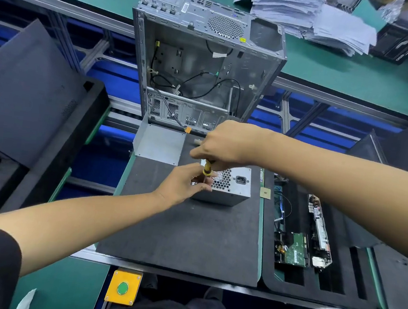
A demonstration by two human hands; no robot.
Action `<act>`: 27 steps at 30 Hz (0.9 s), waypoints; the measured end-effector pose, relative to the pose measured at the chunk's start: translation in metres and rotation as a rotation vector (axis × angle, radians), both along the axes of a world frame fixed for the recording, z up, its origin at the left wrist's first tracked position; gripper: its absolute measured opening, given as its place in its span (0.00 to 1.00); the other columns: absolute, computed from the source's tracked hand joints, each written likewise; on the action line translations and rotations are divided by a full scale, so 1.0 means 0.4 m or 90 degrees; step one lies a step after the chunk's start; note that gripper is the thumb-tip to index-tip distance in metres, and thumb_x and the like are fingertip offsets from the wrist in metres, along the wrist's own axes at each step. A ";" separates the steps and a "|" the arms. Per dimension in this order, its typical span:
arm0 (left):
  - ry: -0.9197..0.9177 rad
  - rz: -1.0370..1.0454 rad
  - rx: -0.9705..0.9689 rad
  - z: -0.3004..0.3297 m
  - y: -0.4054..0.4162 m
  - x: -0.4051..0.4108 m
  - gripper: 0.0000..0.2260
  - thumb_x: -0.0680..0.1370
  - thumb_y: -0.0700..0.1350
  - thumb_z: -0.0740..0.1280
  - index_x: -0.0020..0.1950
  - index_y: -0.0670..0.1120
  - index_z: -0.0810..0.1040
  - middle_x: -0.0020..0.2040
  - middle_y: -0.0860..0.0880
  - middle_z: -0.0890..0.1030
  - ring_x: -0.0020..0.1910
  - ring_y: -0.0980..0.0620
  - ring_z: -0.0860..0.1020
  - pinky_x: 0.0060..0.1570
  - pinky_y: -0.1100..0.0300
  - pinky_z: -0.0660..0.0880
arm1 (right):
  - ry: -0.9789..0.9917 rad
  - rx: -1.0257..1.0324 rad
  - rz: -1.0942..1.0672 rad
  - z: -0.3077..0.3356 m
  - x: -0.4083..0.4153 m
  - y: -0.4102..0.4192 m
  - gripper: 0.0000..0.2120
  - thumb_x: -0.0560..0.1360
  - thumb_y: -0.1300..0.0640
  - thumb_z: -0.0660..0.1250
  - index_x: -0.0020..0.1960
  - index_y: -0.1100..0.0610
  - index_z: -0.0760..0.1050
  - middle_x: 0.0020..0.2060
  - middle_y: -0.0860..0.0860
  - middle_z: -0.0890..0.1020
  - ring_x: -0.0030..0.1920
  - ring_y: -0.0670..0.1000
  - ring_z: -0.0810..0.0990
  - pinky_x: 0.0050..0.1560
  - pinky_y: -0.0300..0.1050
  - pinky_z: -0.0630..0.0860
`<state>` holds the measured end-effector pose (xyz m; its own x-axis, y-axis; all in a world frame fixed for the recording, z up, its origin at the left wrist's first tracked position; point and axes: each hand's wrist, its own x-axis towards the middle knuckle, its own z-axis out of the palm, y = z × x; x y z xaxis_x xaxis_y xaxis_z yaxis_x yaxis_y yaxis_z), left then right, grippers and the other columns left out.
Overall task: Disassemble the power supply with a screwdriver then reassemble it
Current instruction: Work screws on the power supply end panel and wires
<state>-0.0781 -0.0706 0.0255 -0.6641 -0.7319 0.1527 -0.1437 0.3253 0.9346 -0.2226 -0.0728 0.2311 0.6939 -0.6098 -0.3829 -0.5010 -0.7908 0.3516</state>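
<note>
Driving a screw at the power supply (232,184) is the step in hand; whether the screw is going out or in cannot be told. The unit lies on the black mat (189,240), in front of the open computer case (202,62), its vented face with the mains socket facing up. The right hand (226,144) grips the yellow handle of the screwdriver (207,168) from above, fingers curled round it. The left hand (185,182) pinches the shank low down, steadying the tip near the unit's left corner. A loose metal cover (159,142) rests just behind. Next, keep the tip seated and the tool upright while turning; a tilted shank would likely slip from the head.
</note>
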 end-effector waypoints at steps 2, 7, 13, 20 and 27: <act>-0.003 0.003 0.012 -0.004 -0.001 0.001 0.16 0.75 0.40 0.78 0.60 0.51 0.82 0.51 0.52 0.84 0.50 0.52 0.85 0.58 0.54 0.81 | -0.010 -0.013 -0.052 -0.008 0.007 -0.001 0.11 0.78 0.49 0.61 0.44 0.55 0.66 0.28 0.48 0.60 0.26 0.52 0.61 0.27 0.44 0.52; 0.015 0.011 0.016 0.001 0.001 0.000 0.16 0.73 0.46 0.80 0.57 0.56 0.81 0.51 0.51 0.84 0.52 0.51 0.85 0.57 0.52 0.82 | 0.026 -0.046 -0.108 -0.044 0.002 0.003 0.21 0.83 0.42 0.51 0.41 0.55 0.69 0.29 0.52 0.67 0.31 0.56 0.68 0.28 0.44 0.57; 0.056 0.027 0.059 0.056 -0.017 0.003 0.15 0.72 0.61 0.78 0.53 0.58 0.78 0.47 0.56 0.81 0.45 0.58 0.81 0.46 0.61 0.81 | 0.017 -0.131 -0.090 -0.061 -0.013 0.003 0.23 0.83 0.44 0.50 0.44 0.55 0.78 0.35 0.53 0.81 0.31 0.57 0.71 0.29 0.43 0.57; 0.036 -0.004 0.044 0.086 -0.039 0.000 0.14 0.69 0.58 0.80 0.47 0.54 0.81 0.42 0.49 0.82 0.39 0.53 0.79 0.40 0.54 0.77 | 0.021 -0.128 -0.118 -0.058 -0.022 0.004 0.20 0.79 0.39 0.55 0.45 0.55 0.73 0.30 0.51 0.75 0.29 0.56 0.69 0.27 0.43 0.54; -0.045 -0.055 0.002 0.084 -0.055 0.007 0.03 0.76 0.50 0.75 0.47 0.56 0.82 0.44 0.57 0.86 0.49 0.56 0.85 0.55 0.49 0.80 | -0.012 -0.026 -0.003 -0.028 -0.045 0.004 0.13 0.74 0.51 0.62 0.51 0.49 0.58 0.42 0.50 0.81 0.35 0.60 0.75 0.30 0.45 0.62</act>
<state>-0.0754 -0.0926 0.0591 -0.7336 -0.6719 0.1016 -0.1802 0.3365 0.9243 -0.2408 -0.0712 0.2197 0.6982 -0.6274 -0.3448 -0.5110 -0.7741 0.3738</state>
